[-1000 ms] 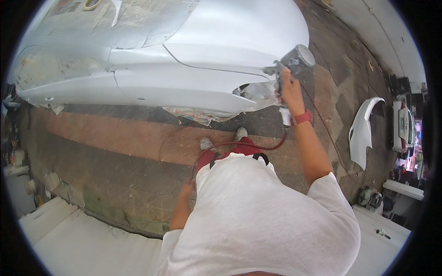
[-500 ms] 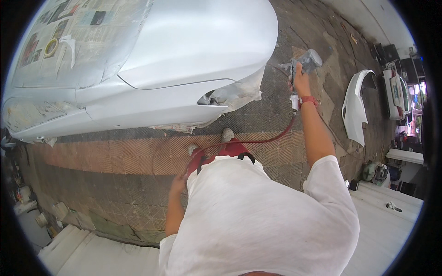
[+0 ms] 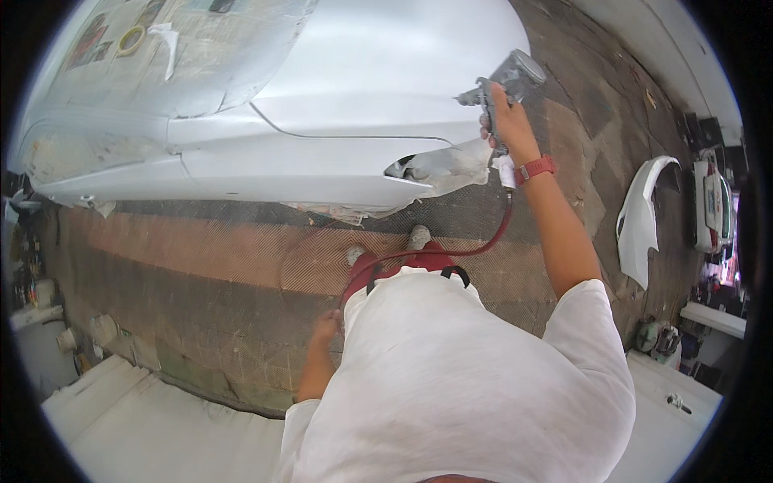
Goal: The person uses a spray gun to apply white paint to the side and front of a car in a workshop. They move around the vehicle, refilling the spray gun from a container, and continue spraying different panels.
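My right hand (image 3: 511, 125) is wrapped round the grip of a spray gun (image 3: 486, 101), held up beside the rounded corner of a silver-white car body (image 3: 362, 105). The gun's grey cup (image 3: 519, 72) tilts up to the right, and its nozzle points left toward the panel. From the white fitting under the grip, a red hose (image 3: 503, 221) curves down and left past my legs. At my left hip, my left hand (image 3: 326, 324) is closed on the hose; its fingers are partly hidden. Masking sheet (image 3: 459, 167) hangs at the car's lower corner.
Newspaper and film (image 3: 97, 80) cover the car's glass, with a tape roll (image 3: 131, 40) on top. A loose white body panel (image 3: 642, 217) lies on the floor at right. White bumper-like parts (image 3: 708, 201) stand beyond it. Pale sheets or boards (image 3: 153, 423) lie behind me.
The spray gun and my right hand have moved left, so the nozzle now overlaps the car's corner. The car sits farther right in view. My left hand keeps its place at my hip.
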### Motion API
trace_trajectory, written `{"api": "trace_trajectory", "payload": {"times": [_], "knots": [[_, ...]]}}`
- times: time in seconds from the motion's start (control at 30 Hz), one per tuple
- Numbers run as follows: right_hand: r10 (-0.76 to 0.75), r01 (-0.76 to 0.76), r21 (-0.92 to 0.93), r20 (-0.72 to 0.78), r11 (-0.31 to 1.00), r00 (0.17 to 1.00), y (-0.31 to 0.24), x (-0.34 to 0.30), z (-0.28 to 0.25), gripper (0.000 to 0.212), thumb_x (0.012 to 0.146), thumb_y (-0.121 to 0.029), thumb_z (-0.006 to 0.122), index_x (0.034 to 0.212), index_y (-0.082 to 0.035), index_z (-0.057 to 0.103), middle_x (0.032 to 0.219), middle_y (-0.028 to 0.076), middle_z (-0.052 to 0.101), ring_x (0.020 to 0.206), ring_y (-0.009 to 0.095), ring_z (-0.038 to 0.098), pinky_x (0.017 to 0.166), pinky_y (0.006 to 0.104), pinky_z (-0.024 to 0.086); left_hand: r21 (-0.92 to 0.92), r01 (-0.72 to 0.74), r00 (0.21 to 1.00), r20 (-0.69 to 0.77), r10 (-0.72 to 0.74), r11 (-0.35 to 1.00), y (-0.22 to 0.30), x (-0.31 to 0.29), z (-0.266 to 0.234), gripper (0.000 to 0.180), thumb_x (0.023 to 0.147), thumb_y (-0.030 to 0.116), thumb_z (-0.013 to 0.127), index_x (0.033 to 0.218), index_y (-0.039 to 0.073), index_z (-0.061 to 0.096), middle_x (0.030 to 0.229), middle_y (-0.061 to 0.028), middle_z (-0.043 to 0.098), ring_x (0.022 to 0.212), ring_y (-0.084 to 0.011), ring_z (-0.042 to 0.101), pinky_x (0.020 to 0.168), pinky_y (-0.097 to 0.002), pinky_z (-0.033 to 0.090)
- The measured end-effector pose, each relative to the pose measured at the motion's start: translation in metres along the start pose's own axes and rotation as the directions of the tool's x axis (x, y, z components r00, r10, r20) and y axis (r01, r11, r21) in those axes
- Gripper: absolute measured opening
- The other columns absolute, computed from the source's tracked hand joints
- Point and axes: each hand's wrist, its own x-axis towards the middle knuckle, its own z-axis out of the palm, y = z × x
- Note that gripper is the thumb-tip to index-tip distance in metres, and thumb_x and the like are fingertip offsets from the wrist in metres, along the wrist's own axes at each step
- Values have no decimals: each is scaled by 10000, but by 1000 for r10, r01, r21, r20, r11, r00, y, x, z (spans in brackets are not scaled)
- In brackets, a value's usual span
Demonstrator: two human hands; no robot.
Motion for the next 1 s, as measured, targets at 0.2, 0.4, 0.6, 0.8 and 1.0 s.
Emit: {"api": "trace_trajectory", "payload": {"times": [0.2,0.4,0.6,0.8,1.0], "knots": [[-133,121,58,296,991,946,-64,-44,109,629,1089,-582,482,883,-4,621,654,51,606,499,143,616,377,280,452,-208,6,999,46,4,978,-40,5,-21,406,1105,360,555,1251,3,679,974,-120,729,860,-221,704,770,-396,568],[-213,230,25,490,973,845,-122,-67,193,634,1083,-594,459,1033,15,630,695,53,632,534,137,619,422,276,457,-256,96,995,20,-94,962,-41,-23,-38,392,1118,365,540,1309,42,654,1015,-91,725,879,-212,713,781,-390,577],[-200,149,154,406,977,892,-151,-50,205,625,1064,-552,517,973,53,643,698,99,636,533,183,622,464,321,501,-302,137,990,26,-136,943,-25,-40,-38,392,1110,378,564,1326,64,656,1052,-69,729,960,-196,703,853,-371,561],[-184,165,87,290,982,939,-100,-2,119,609,1061,-554,530,923,30,635,680,70,602,519,163,597,445,310,472,-259,69,994,103,-43,963,-20,-17,-22,405,1107,393,570,1342,75,656,1092,-66,725,977,-179,689,894,-369,553],[-8,10,-42,48,999,999,-34,40,4,601,1060,-555,530,904,17,631,661,64,598,502,168,603,422,314,456,2,-27,998,53,26,1000,48,-47,4,402,1101,396,568,1304,65,674,1036,-35,701,940,-169,657,879,-370,533]]}}
